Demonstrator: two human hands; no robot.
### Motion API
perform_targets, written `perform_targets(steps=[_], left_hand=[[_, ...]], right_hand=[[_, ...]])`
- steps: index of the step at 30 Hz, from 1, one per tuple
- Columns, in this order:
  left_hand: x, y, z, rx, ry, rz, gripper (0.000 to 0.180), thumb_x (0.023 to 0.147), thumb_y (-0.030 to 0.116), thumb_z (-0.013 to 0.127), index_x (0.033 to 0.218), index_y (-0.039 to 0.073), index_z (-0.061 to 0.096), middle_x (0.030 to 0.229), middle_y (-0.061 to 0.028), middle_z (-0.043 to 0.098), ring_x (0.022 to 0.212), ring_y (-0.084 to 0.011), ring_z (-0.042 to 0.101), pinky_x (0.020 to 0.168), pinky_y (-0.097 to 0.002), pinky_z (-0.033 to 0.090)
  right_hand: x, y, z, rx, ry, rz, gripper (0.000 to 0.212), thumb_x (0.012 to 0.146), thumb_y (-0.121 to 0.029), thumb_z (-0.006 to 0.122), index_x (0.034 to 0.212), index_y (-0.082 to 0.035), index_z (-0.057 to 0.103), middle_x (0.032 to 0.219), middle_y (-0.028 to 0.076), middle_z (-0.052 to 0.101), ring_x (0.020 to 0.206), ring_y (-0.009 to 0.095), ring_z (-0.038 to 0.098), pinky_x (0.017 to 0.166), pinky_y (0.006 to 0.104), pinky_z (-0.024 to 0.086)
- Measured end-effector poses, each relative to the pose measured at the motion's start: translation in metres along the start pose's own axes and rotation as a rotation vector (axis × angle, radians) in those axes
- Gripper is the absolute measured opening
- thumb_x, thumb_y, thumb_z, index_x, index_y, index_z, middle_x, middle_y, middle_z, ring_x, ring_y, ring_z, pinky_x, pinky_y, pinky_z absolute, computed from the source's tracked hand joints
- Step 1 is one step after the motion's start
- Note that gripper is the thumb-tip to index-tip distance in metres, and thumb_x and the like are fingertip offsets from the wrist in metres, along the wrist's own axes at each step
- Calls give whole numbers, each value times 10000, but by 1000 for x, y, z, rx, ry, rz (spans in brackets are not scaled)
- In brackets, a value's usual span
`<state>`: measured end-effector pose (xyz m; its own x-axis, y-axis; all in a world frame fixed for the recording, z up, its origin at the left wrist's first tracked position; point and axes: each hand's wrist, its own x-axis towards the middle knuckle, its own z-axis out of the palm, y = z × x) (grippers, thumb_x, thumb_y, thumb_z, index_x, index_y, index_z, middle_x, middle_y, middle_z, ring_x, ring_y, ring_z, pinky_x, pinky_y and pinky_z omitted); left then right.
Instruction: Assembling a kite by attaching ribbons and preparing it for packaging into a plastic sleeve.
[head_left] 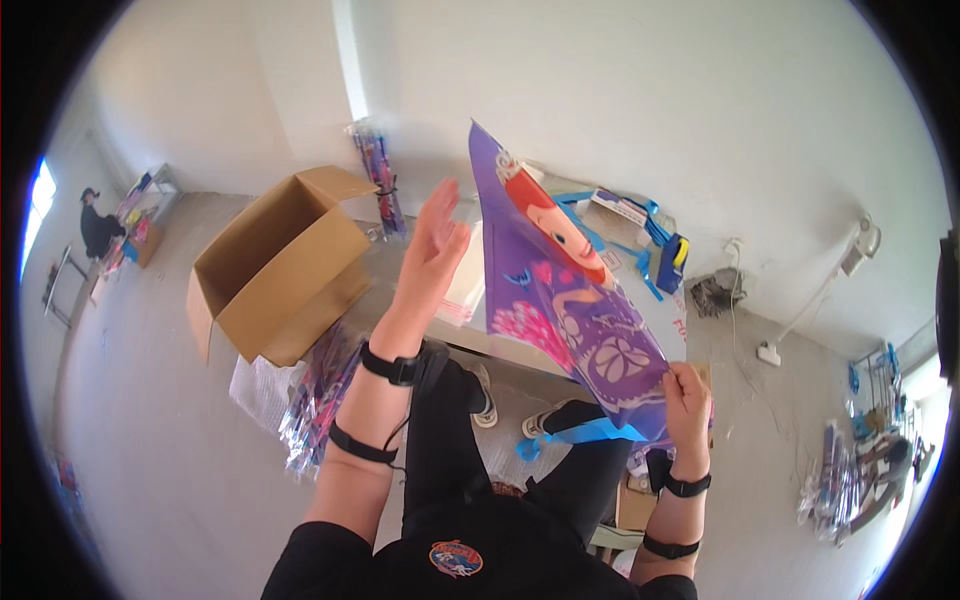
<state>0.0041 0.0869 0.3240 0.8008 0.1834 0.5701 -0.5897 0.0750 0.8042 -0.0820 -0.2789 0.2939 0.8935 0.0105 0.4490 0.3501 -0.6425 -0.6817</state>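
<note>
My right hand (pixel 688 405) is closed on the lower right corner of a purple printed sheet (pixel 560 265), which bears a red-haired cartoon figure and pink patterns. The sheet hangs tilted above a low table (pixel 520 350), its far corner raised. To its left my left hand (pixel 437 235) is raised with fingers stretched out, apart from the sheet and holding nothing. Below that hand, a stack of pale, flat sheets (pixel 462 295) lies on the table, partly hidden by the purple sheet. Black bands circle both my forearms.
An open cardboard box (pixel 280 265) stands left of the table, near bundles of shiny wrapped items (pixel 318 395). Another wrapped bundle (pixel 377 175) leans on the wall. Blue straps (pixel 655 225) lie at the table's back. A standing fan (pixel 835 270) and a distant person (pixel 100 228) are also visible.
</note>
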Motion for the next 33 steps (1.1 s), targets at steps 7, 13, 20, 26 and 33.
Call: perform_targets(steps=[7,13,20,26,33], left_hand=[[40,56,7,-244,-121,-29,488,919,214,608,1324,50,391,1193,-128,562,1135,-236,540,969,-358,423],[29,55,9,-456,62,-109,237,873,100,664,1004,51,473,1024,-83,615,971,-140,598,866,-283,467],[26,48,2,-571,83,-196,133,883,54,636,896,45,504,1013,-102,634,932,-168,628,856,-292,490],[26,42,-1,-563,90,-165,83,880,50,628,846,53,552,1126,-137,613,1007,-228,623,908,-369,508],[18,35,-8,-578,67,-151,105,847,18,666,827,60,571,976,-71,632,895,-163,619,759,-265,477]], right_hand=[[-7,-2,-4,-76,17,-129,47,849,20,557,875,0,590,695,109,554,622,230,531,606,303,425],[-9,3,-4,-161,79,-168,110,847,48,532,927,9,597,789,151,612,699,279,600,645,331,468],[-12,11,-1,-184,125,-236,120,847,63,524,932,21,598,827,155,627,738,298,617,665,343,478],[-10,10,-3,-112,-1,-144,167,818,98,514,927,9,605,825,166,631,726,299,619,656,330,484],[-8,20,-6,-67,-141,-16,88,862,39,538,907,5,605,784,148,620,688,259,607,640,308,467]])
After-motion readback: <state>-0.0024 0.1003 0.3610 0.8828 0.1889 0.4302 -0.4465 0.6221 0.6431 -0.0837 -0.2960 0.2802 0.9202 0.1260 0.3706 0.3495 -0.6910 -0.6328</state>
